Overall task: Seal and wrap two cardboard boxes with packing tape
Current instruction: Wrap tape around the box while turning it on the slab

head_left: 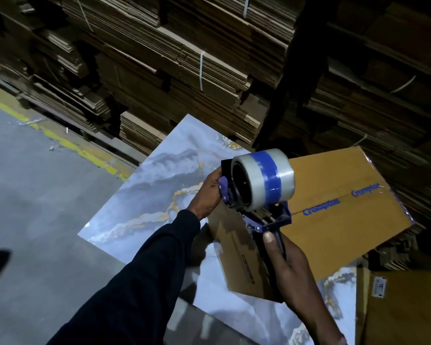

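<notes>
Fingers (281,267) of the right hand (291,272) wrap tight round the tape gun (256,192) handle. The box (334,210) sits on the marble-look table (159,175), a second box (403,307) just beside it. The left hand (209,192) pinches the gun's front end, probably feeding the tape (264,180) before the next strip.

We see a long dark sleeve (144,277) on our left arm — navy or black, reaching the wrist — while our right forearm (316,317) is bare.
</notes>
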